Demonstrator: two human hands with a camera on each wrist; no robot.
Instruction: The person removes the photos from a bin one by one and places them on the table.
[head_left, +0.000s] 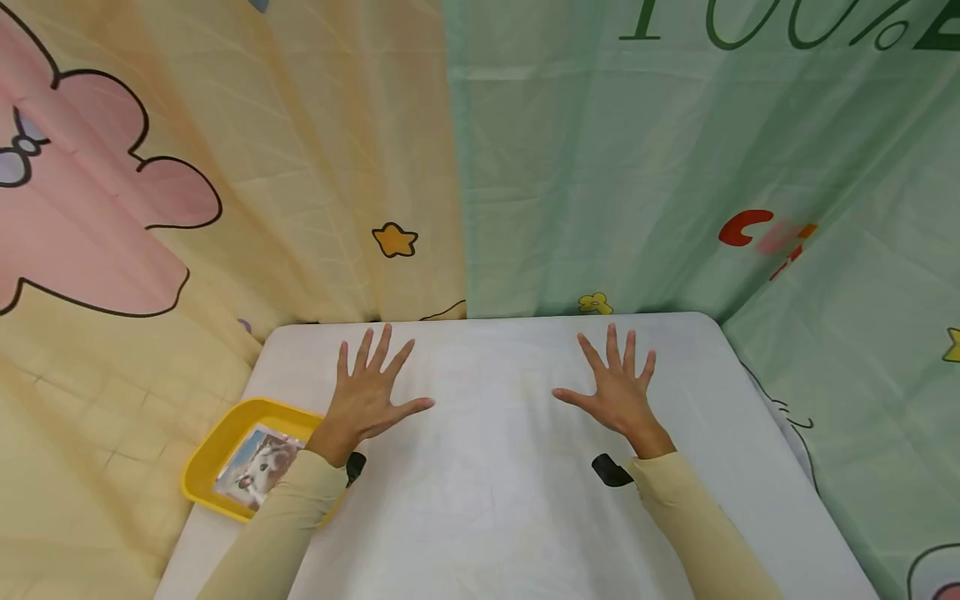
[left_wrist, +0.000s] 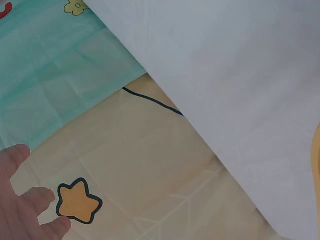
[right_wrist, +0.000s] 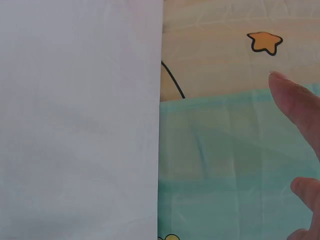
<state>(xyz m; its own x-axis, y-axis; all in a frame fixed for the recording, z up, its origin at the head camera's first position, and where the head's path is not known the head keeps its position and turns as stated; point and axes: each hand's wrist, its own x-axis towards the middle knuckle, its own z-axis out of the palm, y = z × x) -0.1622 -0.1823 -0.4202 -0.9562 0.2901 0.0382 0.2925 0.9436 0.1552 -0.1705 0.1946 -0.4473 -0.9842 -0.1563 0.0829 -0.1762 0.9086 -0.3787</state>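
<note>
Both hands are held over a white table (head_left: pixel 480 467), fingers spread wide and palms down, with nothing in them. My left hand (head_left: pixel 365 400) is on the left side, its wrist overlapping the edge of a yellow tray (head_left: pixel 201 454) in the head view. Inside that tray lies a flat packet with a picture of a white animal (head_left: pixel 264 467), partly hidden by the left forearm. My right hand (head_left: pixel 621 394) is over the right part of the table, apart from any object. In each wrist view only some fingertips show: left fingers (left_wrist: pixel 37 200) and right fingers (right_wrist: pixel 297 107).
Printed curtains surround the table: a yellow curtain (head_left: pixel 322 167) at the left and back, a green curtain (head_left: pixel 585 183) at the back and right. A black wrist device (head_left: pixel 611 471) sits under the right wrist, another black device (head_left: pixel 356 467) by the left.
</note>
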